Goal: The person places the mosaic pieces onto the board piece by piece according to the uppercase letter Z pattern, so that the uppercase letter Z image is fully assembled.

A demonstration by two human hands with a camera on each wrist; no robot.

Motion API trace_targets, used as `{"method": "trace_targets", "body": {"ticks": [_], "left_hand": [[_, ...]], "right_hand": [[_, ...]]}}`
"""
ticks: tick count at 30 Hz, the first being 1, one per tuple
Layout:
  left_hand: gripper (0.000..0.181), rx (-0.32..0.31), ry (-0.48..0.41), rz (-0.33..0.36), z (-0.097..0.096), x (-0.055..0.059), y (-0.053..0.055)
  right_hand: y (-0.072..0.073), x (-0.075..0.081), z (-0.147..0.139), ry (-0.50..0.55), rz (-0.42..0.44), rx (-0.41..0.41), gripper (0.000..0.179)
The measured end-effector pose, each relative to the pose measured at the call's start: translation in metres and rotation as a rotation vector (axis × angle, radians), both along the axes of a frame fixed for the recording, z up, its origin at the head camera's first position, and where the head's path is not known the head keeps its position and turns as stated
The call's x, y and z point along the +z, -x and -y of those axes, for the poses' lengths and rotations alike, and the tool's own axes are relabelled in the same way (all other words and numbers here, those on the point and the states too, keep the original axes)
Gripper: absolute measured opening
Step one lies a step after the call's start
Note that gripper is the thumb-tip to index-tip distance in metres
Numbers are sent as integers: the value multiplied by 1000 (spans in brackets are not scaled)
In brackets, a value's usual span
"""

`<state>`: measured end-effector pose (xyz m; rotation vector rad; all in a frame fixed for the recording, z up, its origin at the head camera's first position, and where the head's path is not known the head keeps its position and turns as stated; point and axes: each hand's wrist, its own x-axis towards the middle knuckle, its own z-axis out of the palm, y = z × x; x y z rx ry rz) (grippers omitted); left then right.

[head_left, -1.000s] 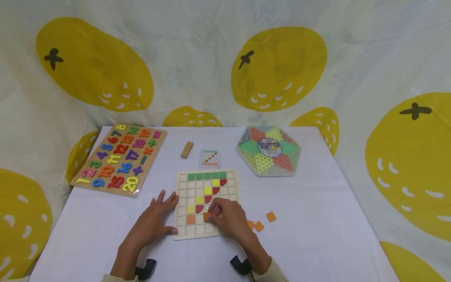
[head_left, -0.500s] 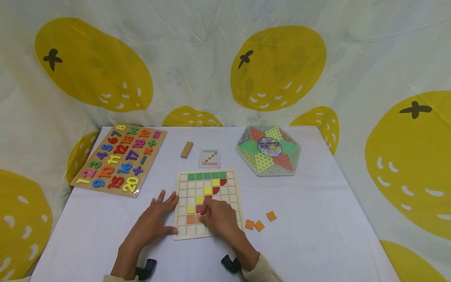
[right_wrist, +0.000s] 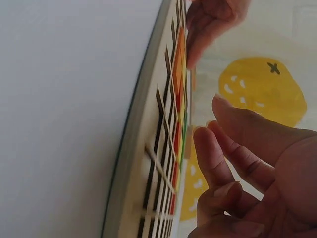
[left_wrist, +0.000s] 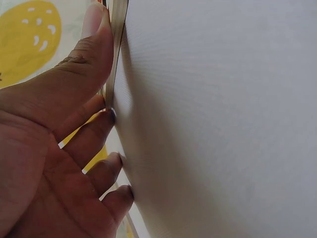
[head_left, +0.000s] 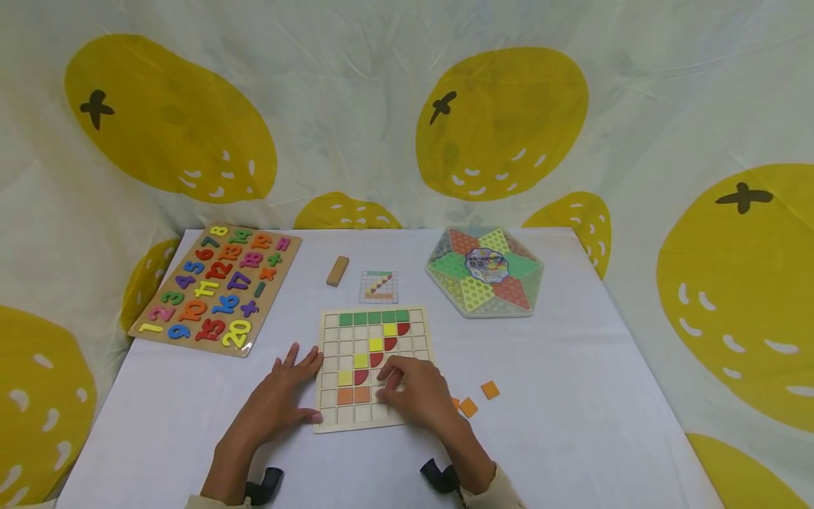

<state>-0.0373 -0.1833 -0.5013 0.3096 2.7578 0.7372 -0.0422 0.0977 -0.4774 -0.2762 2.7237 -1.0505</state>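
Observation:
A wooden grid board (head_left: 332, 355) lies in front of me, with green squares (head_left: 374, 318) along its top row. Yellow squares (head_left: 361, 361) and red quarter-round tiles (head_left: 361, 377) step diagonally down across it. Two orange squares (head_left: 353, 395) sit side by side at the foot of this diagonal. My left hand (head_left: 280, 392) rests spread at the board's left edge, thumb by the lower corner. My right hand (head_left: 416, 396) hovers over the board's right half; in the right wrist view its thumb (right_wrist: 247, 126) and fingers are apart with nothing between them.
Several loose orange squares (head_left: 468, 407) lie right of the board, one partly behind the right hand. Behind the board are a small pattern card (head_left: 379, 287) and a wooden block (head_left: 338, 271). A number puzzle (head_left: 216, 290) lies left, a hexagonal Chinese checkers board (head_left: 485, 272) back right.
My right hand has set an orange square down beside the first one, let go of it and drawn back to the right. My left hand has stayed at the board's edge.

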Motion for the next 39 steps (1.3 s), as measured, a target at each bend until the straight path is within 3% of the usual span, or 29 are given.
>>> {"method": "trace_targets", "body": {"ticks": [11,17,27,39], "left_hand": [[112,-1,-11,-4,1,0,0],[112,4,-11,1,0,1,0],[111,12,-22,10,1,1,0],[112,11,-8,2,0,0,-1]], "right_hand": [[-11,8,-66,-16,36,-142,28],[-19,6,-89,-98,60,-181,32],[-21,0,-96,-163,50,-170,28],[-15,-2,-96,-124,11,-181,26]]}}
